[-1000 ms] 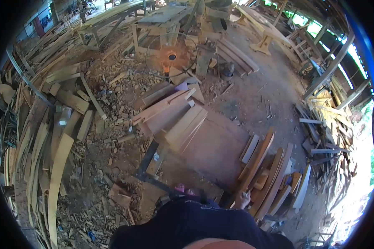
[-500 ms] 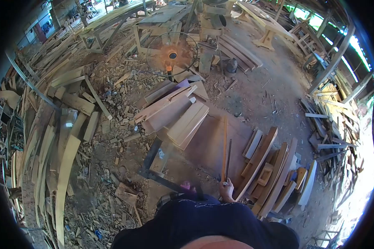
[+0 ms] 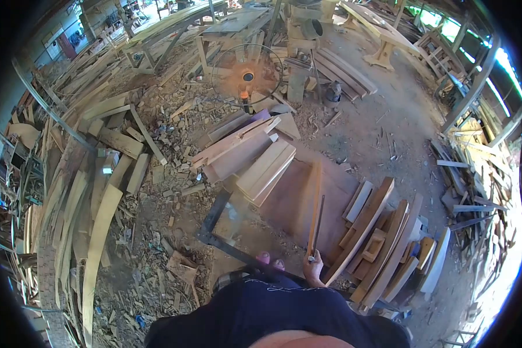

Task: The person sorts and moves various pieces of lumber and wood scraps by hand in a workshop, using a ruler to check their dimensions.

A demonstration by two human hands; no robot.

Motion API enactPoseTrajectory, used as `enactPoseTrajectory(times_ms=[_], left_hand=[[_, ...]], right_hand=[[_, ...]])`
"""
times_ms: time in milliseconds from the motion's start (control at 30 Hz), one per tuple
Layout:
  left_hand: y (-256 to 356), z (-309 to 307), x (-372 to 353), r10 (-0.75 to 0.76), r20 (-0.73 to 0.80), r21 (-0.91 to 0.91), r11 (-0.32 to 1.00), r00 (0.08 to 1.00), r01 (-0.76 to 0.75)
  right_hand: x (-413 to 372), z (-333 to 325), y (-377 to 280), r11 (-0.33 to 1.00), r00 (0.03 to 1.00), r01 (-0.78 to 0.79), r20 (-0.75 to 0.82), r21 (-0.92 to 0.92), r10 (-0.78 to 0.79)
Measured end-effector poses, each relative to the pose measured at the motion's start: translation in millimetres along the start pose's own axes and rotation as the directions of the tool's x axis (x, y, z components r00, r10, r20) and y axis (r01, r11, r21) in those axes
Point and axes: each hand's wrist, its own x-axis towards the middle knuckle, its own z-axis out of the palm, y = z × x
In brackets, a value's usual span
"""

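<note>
My right hand (image 3: 313, 269) is closed around the near end of a long, narrow wooden strip (image 3: 315, 211) that points away from me. A thinner dark edge runs along the strip's right side, and a small pale spot shows at my fingers. Below the strip lies a reddish-brown flat sheet (image 3: 296, 188) on the ground. Just right of the hand, a stack of curved wooden pieces (image 3: 368, 235) rests in a row. My left hand is out of the picture.
Cut boards (image 3: 267, 171) lie ahead, beside a dark metal frame bar (image 3: 214, 211). Behind them stands a round wire fan guard (image 3: 248, 76). Long planks (image 3: 98, 249) and wood scraps cover the left; a wooden table (image 3: 380, 35) stands at the back right. My feet (image 3: 264, 258) show below.
The view has shifted slightly, so the surroundings sit a little further right and more of my feet shows. My right hand keeps its hold on the wooden strip.
</note>
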Motion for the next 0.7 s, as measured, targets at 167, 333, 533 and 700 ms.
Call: enactPoseTrajectory(times_ms=[167, 333, 533, 700], left_hand=[[-21, -8, 8, -0.026, 0.006, -0.009, 1.0, 1.0, 0.026], [6, -16, 25, -0.021, 0.037, -0.02, 1.0, 0.999, 0.022], [35, -30, 60, 0.066, 0.065, -0.07, 0.996, 0.996, -0.062], [70, -64, 82, 0.165, 0.039, -0.179, 0.971, 0.985, -0.156]], right_hand=[[-13, -3, -1, 0.999, 0.999, -0.034, 0.035, -0.006, 0.034], [-10, 11, 9, 0.994, 0.999, -0.03, -0.019, 0.102, 0.032], [0, 26, -32, 1.0, 0.998, 0.003, -0.07, 0.005, -0.003], [2, 52, -50, 1.0, 0.997, 0.006, -0.082, -0.017, -0.008]])
